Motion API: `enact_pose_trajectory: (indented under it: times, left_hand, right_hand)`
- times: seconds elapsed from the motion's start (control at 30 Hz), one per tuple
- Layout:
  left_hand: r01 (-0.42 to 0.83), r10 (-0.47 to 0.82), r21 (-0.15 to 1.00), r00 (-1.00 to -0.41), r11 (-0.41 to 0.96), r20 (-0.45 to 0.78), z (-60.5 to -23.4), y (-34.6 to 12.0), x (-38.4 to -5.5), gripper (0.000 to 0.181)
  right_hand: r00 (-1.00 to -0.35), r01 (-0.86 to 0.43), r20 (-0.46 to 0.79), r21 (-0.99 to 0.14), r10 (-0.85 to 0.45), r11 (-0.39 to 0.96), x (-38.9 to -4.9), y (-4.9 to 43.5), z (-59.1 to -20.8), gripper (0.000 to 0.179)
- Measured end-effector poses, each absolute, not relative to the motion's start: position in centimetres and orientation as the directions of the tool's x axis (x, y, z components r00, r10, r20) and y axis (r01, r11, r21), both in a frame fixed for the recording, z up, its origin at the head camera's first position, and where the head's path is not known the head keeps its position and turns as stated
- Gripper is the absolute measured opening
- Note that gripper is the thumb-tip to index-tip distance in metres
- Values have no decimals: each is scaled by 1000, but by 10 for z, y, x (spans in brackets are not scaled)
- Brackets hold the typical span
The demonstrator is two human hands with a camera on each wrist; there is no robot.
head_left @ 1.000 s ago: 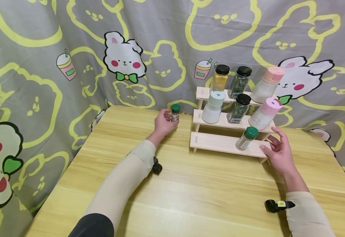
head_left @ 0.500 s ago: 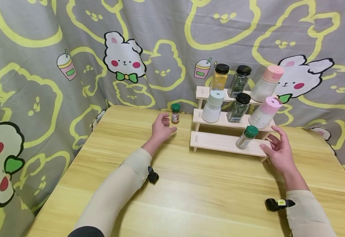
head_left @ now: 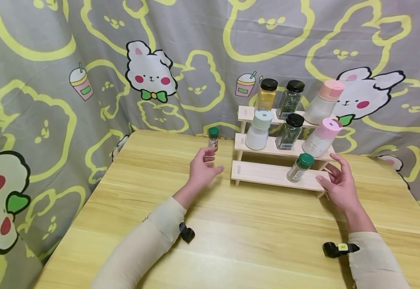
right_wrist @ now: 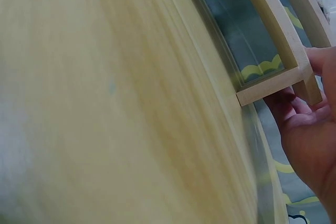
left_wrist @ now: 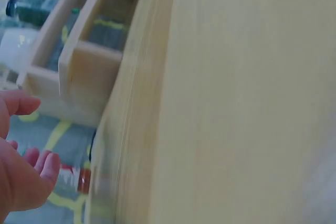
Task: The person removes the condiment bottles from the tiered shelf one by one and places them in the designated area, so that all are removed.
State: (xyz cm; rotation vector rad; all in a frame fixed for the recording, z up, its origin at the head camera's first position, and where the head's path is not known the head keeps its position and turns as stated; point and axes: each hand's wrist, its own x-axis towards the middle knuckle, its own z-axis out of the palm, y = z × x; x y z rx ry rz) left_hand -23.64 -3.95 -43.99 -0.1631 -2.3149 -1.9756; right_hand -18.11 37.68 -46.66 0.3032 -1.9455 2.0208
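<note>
My left hand (head_left: 202, 170) is just in front of a small green-capped spice jar (head_left: 213, 134), its fingers loosely bent and holding nothing. That jar stands upright on the table near the back edge, left of a three-tier wooden rack (head_left: 256, 172). In the left wrist view the jar (left_wrist: 81, 180) shows partly behind the fingers. My right hand (head_left: 341, 188) grips the rack's right end, thumb on the bottom shelf and fingers behind; the right wrist view also has the hand (right_wrist: 310, 135) at the rack's end. Another green-capped spice jar (head_left: 298, 170) stands on the bottom shelf.
The middle shelf carries a mint-capped bottle (head_left: 257, 134), a black-capped herb jar (head_left: 288, 134) and a pink-capped bottle (head_left: 319, 140). Above them are a yellow spice jar (head_left: 266, 98), another herb jar (head_left: 290, 102) and a peach-capped bottle (head_left: 321, 106). A patterned curtain (head_left: 195, 36) hangs behind the table (head_left: 260, 237).
My left hand has let go of the small spice jar, leaving it standing on the table, then drawn back and shifted right in front of it. The right hand stays on the rack.
</note>
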Motion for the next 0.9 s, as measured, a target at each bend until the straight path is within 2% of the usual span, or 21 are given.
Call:
enact_pose_trajectory:
  times: [0.37, 0.9]
  left_hand:
    - [312, 99, 931, -949, 189, 298, -433, -11, -216, 55]
    - [372, 206, 917, -917, 142, 341, -431, 36, -197, 54]
  right_hand:
    - [-926, -371, 369, -928, 81, -15, -179, 377, -465, 78]
    - [-927, -366, 365, -930, 90, 3, -179, 376, -464, 79]
